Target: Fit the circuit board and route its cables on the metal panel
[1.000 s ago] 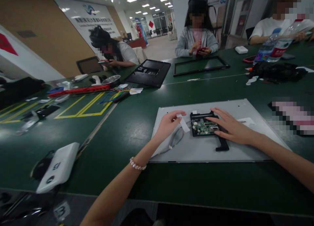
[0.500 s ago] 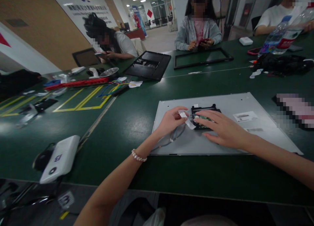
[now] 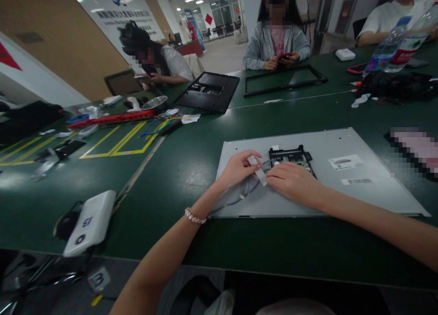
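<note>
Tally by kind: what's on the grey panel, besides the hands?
Black plastic frame holding a green circuit board: 1
Flat white ribbon strip, pinched in the left hand: 1
Thin grey cable bundle: 1
White printed labels: 2
Total: 5 on the flat grey metal panel

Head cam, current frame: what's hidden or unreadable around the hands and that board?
- Circuit board: head view, near part covered by the right hand.
- White strip, pinched by the left hand: lower end hidden under the right fingers; whether they grip it, cannot tell.
- Labels on the grey panel: too small to read.
- Pixelated item: blurred, cut off by the right edge.
</note>
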{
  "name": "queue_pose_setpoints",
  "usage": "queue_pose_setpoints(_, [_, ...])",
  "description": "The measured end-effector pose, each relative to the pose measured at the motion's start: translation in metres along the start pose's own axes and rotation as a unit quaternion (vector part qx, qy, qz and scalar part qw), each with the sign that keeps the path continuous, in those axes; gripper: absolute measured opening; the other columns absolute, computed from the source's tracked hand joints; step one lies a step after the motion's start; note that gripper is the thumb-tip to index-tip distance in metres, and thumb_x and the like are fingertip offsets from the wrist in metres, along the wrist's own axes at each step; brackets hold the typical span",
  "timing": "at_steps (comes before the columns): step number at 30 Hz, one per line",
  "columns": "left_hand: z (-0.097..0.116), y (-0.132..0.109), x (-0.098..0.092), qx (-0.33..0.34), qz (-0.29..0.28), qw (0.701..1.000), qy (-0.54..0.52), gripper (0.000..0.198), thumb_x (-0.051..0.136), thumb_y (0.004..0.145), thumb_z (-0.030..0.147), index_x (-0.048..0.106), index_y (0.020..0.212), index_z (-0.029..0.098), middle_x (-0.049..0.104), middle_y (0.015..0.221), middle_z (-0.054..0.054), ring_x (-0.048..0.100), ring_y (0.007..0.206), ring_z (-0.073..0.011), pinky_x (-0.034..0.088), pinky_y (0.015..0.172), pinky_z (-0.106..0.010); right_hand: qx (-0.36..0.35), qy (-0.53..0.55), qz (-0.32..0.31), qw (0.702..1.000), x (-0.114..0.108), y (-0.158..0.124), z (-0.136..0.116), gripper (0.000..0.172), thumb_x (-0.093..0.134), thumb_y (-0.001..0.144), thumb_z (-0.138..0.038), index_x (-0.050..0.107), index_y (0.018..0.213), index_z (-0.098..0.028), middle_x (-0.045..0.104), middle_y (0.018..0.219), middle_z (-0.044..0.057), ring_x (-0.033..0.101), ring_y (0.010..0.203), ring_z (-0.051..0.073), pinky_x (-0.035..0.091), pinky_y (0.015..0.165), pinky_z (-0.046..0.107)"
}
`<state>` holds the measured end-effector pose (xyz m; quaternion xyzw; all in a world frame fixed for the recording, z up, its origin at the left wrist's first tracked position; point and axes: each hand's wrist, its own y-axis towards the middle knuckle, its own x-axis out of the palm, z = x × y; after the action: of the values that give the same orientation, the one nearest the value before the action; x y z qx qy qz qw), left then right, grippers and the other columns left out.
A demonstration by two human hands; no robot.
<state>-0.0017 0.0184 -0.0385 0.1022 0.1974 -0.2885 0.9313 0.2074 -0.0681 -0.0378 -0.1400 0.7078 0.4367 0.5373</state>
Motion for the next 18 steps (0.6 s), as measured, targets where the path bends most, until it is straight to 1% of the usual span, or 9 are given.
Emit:
queue_pose_setpoints(2, [0.002,0.000,-0.004,0.023,-0.006,0.999,0.023,0.028,0.066,0.079,0.025,0.065,0.106,0.017,0.071,0.088,-0.006,0.063,0.069,-0.0113,0.052,0.064,-0.024,-0.007,-0.004,0.001,1.000,0.002,-0.002,-0.003,0.017,0.052,0.092,-0.010,0.068,0.096,-0.014,0.070,0.100,0.008,0.062,0.093,0.021,0.047,0.083,0.037])
queue_pose_setpoints(4, [0.003,0.000,-0.009,0.035,-0.014,0.999,0.039,0.025,0.066,0.079,0.024,0.067,0.103,0.016,0.071,0.086,-0.005,0.062,0.070,-0.0114,0.051,0.066,-0.024,0.000,-0.014,-0.012,1.000,0.004,-0.003,-0.006,0.015,0.054,0.091,-0.009,0.068,0.093,-0.014,0.071,0.099,0.008,0.062,0.090,0.022,0.047,0.081,0.037])
queue_pose_setpoints(7, [0.000,0.000,-0.016,0.029,-0.038,0.997,0.058,0.022,0.064,0.080,0.024,0.068,0.100,0.015,0.071,0.086,-0.005,0.059,0.065,-0.0096,0.049,0.063,-0.023,0.014,-0.027,-0.034,0.999,0.005,-0.004,-0.008,0.013,0.056,0.090,-0.009,0.068,0.090,-0.014,0.071,0.098,0.008,0.062,0.089,0.023,0.047,0.078,0.037])
queue_pose_setpoints(12, [-0.007,0.002,-0.021,0.026,-0.076,0.996,0.050,0.019,0.063,0.081,0.023,0.069,0.097,0.016,0.072,0.087,-0.006,0.063,0.072,-0.0117,0.049,0.067,-0.024,0.009,-0.026,-0.043,0.999,0.007,-0.004,-0.007,0.018,0.053,0.090,-0.008,0.068,0.096,-0.014,0.070,0.102,0.009,0.061,0.094,0.023,0.048,0.080,0.038])
queue_pose_setpoints(15, [-0.005,0.002,-0.024,0.011,-0.093,0.995,0.045,0.018,0.064,0.079,0.022,0.069,0.095,0.016,0.072,0.085,-0.005,0.063,0.069,-0.0113,0.049,0.065,-0.023,0.005,-0.027,-0.042,0.999,0.007,-0.005,-0.006,0.020,0.052,0.090,-0.007,0.067,0.100,-0.014,0.070,0.103,0.009,0.061,0.096,0.023,0.048,0.082,0.038])
queue_pose_setpoints(18, [0.000,0.002,-0.026,0.003,-0.113,0.992,0.049,0.017,0.064,0.078,0.021,0.069,0.093,0.016,0.071,0.083,-0.005,0.060,0.064,-0.0099,0.047,0.061,-0.022,0.007,-0.028,-0.044,0.999,0.007,-0.005,-0.006,0.020,0.052,0.090,-0.007,0.068,0.099,-0.014,0.070,0.102,0.009,0.061,0.095,0.023,0.048,0.081,0.039])
